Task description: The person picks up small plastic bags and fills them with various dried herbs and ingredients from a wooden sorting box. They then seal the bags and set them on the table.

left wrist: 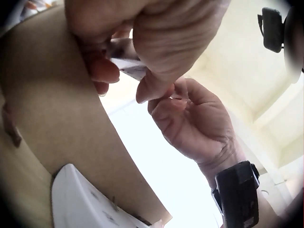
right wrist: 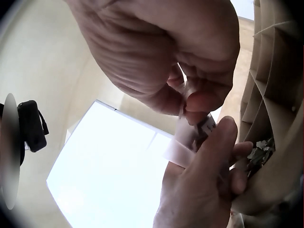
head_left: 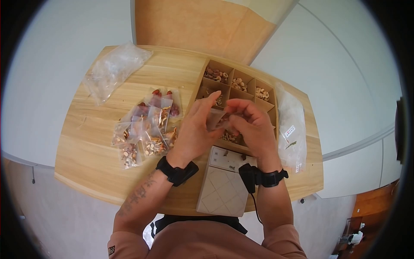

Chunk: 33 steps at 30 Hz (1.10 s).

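Both hands are over the near part of a cardboard divider box (head_left: 252,97), with a small clear plastic bag (head_left: 214,118) between them. My left hand (head_left: 194,131) holds the bag from its left side, its thumb and fingers around it. At the bag's upper edge, the right hand (head_left: 257,131) pinches with thumb and fingertips, as the right wrist view shows on the bag (right wrist: 183,149). A small printed patch (right wrist: 208,124) shows on the bag there. Fingers hide much of the bag's contents. Dried slices (head_left: 230,137) lie in the compartment below the hands.
Several small filled packets (head_left: 154,146) lie left of the hands. A white device like a kitchen scale (head_left: 222,190) sits at the near edge. Large clear bags lie at the far left (head_left: 114,71) and right of the box (head_left: 293,144). Far compartments hold dried slices (head_left: 215,74).
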Each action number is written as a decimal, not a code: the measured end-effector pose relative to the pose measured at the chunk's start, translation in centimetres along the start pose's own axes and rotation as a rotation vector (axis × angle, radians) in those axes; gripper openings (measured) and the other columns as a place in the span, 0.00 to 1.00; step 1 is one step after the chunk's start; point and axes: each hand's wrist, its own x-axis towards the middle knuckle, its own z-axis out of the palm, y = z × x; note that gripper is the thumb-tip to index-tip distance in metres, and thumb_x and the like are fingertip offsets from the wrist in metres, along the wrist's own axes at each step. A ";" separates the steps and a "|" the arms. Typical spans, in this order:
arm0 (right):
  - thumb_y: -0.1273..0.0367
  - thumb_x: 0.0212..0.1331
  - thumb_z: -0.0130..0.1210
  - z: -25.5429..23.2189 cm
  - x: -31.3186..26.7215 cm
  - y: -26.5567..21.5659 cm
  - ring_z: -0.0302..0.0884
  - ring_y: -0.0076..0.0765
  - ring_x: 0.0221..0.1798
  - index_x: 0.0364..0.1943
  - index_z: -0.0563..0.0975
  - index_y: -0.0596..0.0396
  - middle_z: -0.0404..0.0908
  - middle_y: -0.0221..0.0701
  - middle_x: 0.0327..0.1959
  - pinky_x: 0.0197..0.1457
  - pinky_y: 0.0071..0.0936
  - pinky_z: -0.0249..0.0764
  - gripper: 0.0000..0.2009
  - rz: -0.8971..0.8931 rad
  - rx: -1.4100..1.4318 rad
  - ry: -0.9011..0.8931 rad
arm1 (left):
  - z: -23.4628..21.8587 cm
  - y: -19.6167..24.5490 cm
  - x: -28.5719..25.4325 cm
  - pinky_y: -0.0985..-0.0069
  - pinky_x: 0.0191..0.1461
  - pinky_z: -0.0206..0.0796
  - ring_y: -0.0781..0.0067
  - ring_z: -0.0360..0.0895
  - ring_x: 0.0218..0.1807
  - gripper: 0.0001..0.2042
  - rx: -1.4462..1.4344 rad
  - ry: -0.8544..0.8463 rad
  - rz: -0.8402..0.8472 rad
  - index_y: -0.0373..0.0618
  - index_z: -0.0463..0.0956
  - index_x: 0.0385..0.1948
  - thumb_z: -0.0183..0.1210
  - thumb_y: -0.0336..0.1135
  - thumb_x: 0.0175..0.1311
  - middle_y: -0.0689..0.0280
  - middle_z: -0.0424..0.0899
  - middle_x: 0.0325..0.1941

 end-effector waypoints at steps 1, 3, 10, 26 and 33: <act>0.77 0.61 0.56 0.2 0.0 0.0 0.73 0.15 0.36 0.52 0.78 0.57 0.79 0.26 0.43 0.39 0.17 0.73 0.14 -0.003 -0.044 0.013 | 0.0 -0.1 0.0 0.69 0.56 0.73 0.58 0.78 0.56 0.39 0.003 0.002 0.017 0.48 0.65 0.67 0.69 0.23 0.48 0.56 0.76 0.57; 0.77 0.59 0.58 0.5 0.1 -0.2 0.73 0.15 0.36 0.52 0.78 0.56 0.79 0.25 0.42 0.40 0.17 0.74 0.15 -0.010 -0.133 0.039 | 0.1 -0.2 0.0 0.69 0.56 0.72 0.58 0.78 0.56 0.38 0.008 0.005 0.051 0.47 0.65 0.67 0.69 0.23 0.48 0.56 0.76 0.57; 0.78 0.56 0.58 0.6 0.9 -1.8 0.70 0.14 0.36 0.52 0.78 0.54 0.75 0.20 0.36 0.41 0.16 0.72 0.17 -0.144 -0.167 -0.029 | 0.4 -0.2 0.0 0.65 0.53 0.74 0.50 0.76 0.57 0.38 -0.086 0.008 0.043 0.50 0.64 0.68 0.67 0.24 0.49 0.54 0.74 0.59; 0.74 0.59 0.56 1.1 1.7 -3.7 0.73 0.16 0.35 0.49 0.79 0.54 0.80 0.24 0.38 0.40 0.19 0.73 0.14 -0.171 -0.346 -0.100 | -0.2 -0.5 0.1 0.74 0.48 0.74 0.68 0.76 0.49 0.49 -0.086 0.014 -0.005 0.51 0.52 0.75 0.67 0.18 0.45 0.60 0.72 0.57; 0.71 0.61 0.58 0.7 2.3 -2.5 0.74 0.17 0.35 0.44 0.80 0.55 0.81 0.24 0.33 0.40 0.20 0.73 0.09 -0.092 -0.360 -0.043 | -0.2 -0.5 0.1 0.77 0.46 0.74 0.72 0.76 0.49 0.51 -0.114 0.004 -0.058 0.53 0.51 0.75 0.68 0.18 0.45 0.60 0.71 0.59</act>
